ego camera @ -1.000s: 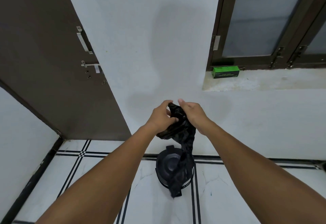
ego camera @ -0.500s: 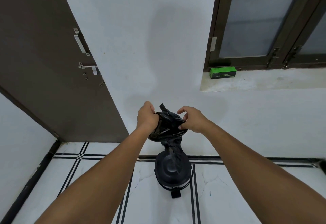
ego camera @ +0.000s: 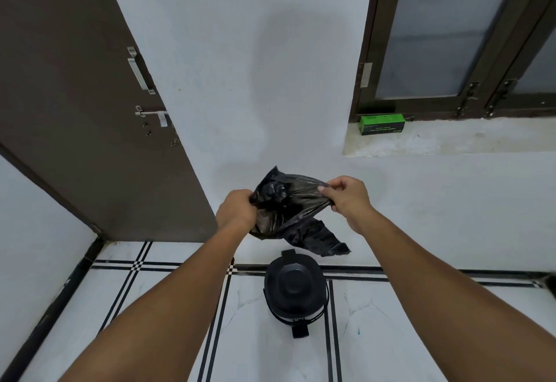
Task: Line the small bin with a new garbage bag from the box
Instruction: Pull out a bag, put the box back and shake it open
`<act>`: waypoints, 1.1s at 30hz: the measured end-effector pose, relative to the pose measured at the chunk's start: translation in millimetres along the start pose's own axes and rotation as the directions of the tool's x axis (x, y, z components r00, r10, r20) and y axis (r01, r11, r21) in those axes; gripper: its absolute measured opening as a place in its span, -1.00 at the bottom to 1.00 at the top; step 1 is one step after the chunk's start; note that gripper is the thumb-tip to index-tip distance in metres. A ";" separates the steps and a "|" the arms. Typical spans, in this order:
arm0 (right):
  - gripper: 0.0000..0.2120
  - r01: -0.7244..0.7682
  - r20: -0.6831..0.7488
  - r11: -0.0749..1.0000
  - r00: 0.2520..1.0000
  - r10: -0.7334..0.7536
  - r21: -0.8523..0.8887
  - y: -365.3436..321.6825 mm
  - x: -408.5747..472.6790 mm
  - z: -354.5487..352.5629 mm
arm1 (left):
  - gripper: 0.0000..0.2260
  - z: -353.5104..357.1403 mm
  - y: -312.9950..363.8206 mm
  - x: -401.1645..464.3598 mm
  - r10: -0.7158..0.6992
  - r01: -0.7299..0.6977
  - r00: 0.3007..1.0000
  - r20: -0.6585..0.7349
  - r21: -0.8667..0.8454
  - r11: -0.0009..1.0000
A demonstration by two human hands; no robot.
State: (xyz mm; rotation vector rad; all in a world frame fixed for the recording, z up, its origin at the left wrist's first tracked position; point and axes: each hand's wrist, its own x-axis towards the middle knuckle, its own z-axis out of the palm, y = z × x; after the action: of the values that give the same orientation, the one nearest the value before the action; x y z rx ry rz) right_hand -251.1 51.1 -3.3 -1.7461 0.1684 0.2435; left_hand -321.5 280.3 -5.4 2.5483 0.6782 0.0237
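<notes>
Garbage bag (ego camera: 288,210), black and crumpled, is stretched between my hands: left hand (ego camera: 237,210) fisted on one edge, right hand (ego camera: 346,196) pinching the other, above the closed bin (ego camera: 296,291) on the floor.

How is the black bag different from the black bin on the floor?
The garbage bag is thin, crumpled and floppy; the small bin is stiff and rounded. The bag is held up in the air, stretched between the left hand and right hand; the bin stands on the tiled floor, untouched. Both are black.
</notes>
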 end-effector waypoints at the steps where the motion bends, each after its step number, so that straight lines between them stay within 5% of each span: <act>1: -0.89 -0.005 -0.043 1.000 0.999 0.005 -0.015 0.5 0.9 -2.1 | -0.79 0.7 -3.7 0.5 -0.008 0.008 1.000 0.005 0.005 1.000; 11: -0.91 0.031 -0.368 0.984 0.925 -0.095 -0.178 2.7 1.2 -11.3 | -0.72 7.4 -23.1 8.2 -0.095 0.093 0.995 -0.017 -0.077 0.993; 17: -0.77 -0.001 -0.147 1.000 0.989 0.001 0.003 -10.4 -10.2 4.6 | -0.52 15.9 -5.1 -1.4 0.226 -0.212 0.972 0.056 -0.196 0.957; 21: -0.74 -0.054 0.065 0.986 0.997 0.044 0.157 -22.5 -18.6 20.4 | -0.55 21.8 7.5 -2.5 0.285 -0.266 0.954 0.097 -0.171 0.949; 23: -0.44 0.105 0.147 0.994 0.984 -0.103 -0.007 -23.0 -19.1 20.8 | -0.52 22.1 9.9 -0.6 0.293 -0.281 0.950 0.106 -0.116 0.953; 27: -0.60 0.377 0.283 0.780 0.922 -0.265 -0.499 -19.8 -16.8 21.8 | -0.49 18.6 5.1 1.5 0.311 -0.319 0.940 0.138 0.037 0.947; 29: -0.68 0.363 0.194 0.687 0.929 -0.314 -0.630 -18.5 -15.9 22.3 | -0.48 16.6 2.9 0.1 0.299 -0.316 0.943 0.149 0.111 0.942; 33: -0.73 0.221 -0.149 0.813 0.925 -0.350 -0.538 -17.2 -16.3 14.2 | -0.50 11.3 -8.5 -0.1 0.155 -0.198 0.971 0.183 0.250 0.948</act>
State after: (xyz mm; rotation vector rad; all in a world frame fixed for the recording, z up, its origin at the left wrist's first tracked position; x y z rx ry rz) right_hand -263.6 67.9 14.7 -2.3069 0.0064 -0.1723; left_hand -324.0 281.4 -19.3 2.8240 0.4102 -0.2253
